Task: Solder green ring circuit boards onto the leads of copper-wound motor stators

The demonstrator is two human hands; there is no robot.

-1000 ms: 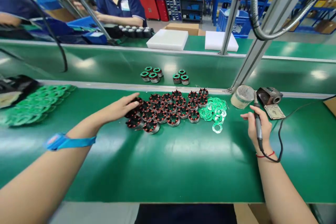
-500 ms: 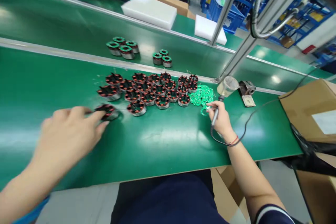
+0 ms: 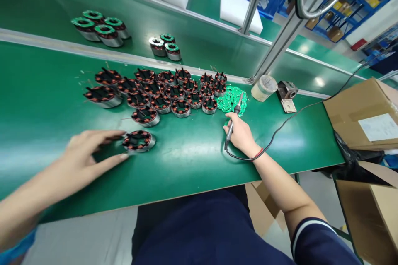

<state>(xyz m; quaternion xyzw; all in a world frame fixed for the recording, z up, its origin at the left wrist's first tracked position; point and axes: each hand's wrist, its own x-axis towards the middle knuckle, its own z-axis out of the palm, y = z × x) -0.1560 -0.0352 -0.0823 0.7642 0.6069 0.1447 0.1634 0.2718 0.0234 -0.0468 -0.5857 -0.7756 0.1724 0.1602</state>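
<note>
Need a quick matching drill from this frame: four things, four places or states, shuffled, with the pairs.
Things:
1. lone stator
2. soldering iron
3. green ring boards
4. cardboard box

Places or states:
A. held in the right hand, tip towards the far side
B. at the right end of the green bench
C. at the fingertips of the left hand, apart from the cluster
D. heaped just right of the stator cluster

Pairs: 1-C, 2-A, 3-D, 4-B
</note>
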